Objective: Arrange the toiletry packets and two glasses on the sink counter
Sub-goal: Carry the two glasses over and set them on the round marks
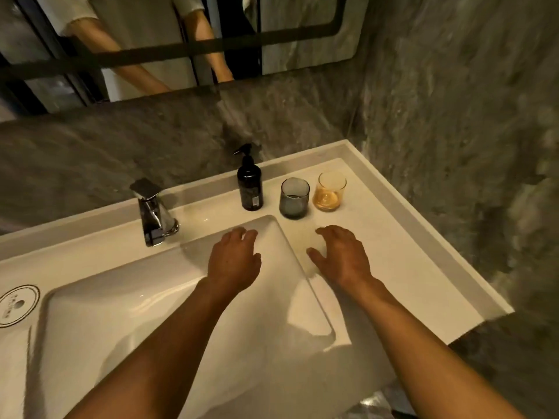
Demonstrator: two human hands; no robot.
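Nearest: left hand [234, 261] held over the basin corner, fingers loosely spread, empty. Right hand [341, 257] held low over the sink counter [402, 255], fingers spread, empty; contact with the surface cannot be determined.

Just beyond the hands: grey glass [294, 198] and amber glass [330, 192], upright, side by side, close together but apparently not touching, on the right counter section near the back ledge. Dark pump bottle [250, 184] to the left of the grey glass; chrome faucet [152, 211] further left.

Toiletry packets: none in view.

Handling, as a judgement: rigid, thin-walled, fragile; smooth sides, likely slippery if wet. Moderate weight, concentrated in the thick base. Grip around the mid to lower wall with thumb opposed to fingers, never by the rim. One glass per hand. Lift clear before shifting; avoid sliding or knocking the two together. Set down flat on the hard counter, gently.
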